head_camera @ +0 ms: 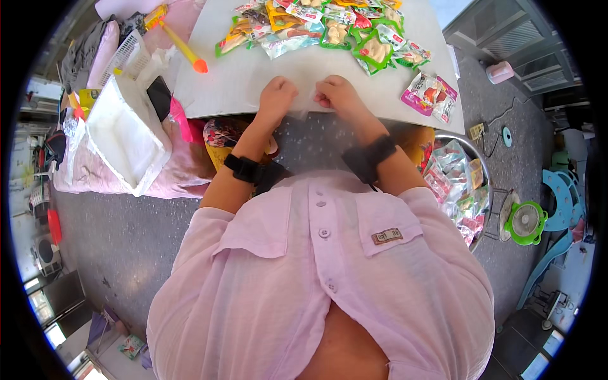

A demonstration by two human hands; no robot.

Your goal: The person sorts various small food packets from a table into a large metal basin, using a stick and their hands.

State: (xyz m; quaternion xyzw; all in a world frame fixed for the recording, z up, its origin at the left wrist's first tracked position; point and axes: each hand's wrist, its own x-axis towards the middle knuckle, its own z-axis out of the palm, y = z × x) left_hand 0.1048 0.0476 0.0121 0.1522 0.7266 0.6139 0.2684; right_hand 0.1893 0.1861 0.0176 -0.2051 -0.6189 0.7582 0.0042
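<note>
My left hand (278, 97) is over the table's near edge with its fingers curled in. A faint, see-through piece of plastic, apparently a clear bag (298, 114), hangs beneath its fingers. My right hand (338, 93) is a short gap away, also curled, with clear plastic at its fingertips. Most of the plastic is too transparent to trace. Beyond both hands, a heap of small sealed food packets (336, 34) covers the far part of the white table (228, 90). Two purple-and-white packets (430, 97) lie apart from it, to the right of my right hand.
Left of the table, a white foam box (128, 137) rests on pink fabric, near a yellow toy-like stick (183, 47) with an orange tip. At my right, a round metal basin (485, 175) holds many packets. A green fan (525, 219) stands beyond it.
</note>
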